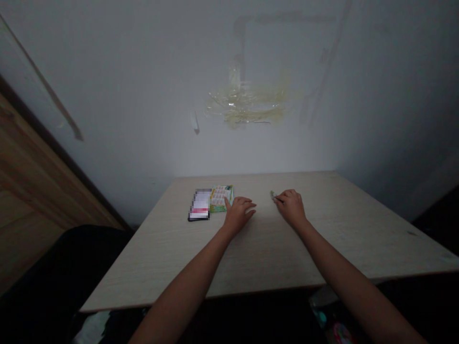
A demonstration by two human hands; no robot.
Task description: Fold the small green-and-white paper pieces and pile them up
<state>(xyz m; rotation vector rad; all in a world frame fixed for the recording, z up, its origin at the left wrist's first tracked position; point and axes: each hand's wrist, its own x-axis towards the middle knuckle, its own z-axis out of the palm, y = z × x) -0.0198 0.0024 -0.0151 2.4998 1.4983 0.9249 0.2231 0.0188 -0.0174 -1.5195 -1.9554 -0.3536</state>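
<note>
My left hand (237, 212) is over the table, its fingers spread and holding nothing. Its thumb overlaps the right edge of a printed sheet (218, 197) with rows of small print and a green and yellow border. Against the sheet's left side lies a phone (200, 205) with its screen lit and blurred out. Over the table to the right, my right hand (291, 206) pinches a small green-and-white piece (272, 194) between thumb and fingers. Most of that piece is hidden by the fingertips, and its kind is unclear.
The pale wooden table (258, 258) reaches back to a grey wall (143, 95) with yellowed strips of tape (251, 107). A dark rounded shape (71, 263) stands beyond the table's left edge. Below the front edge, at right, are some colourful items (340, 329).
</note>
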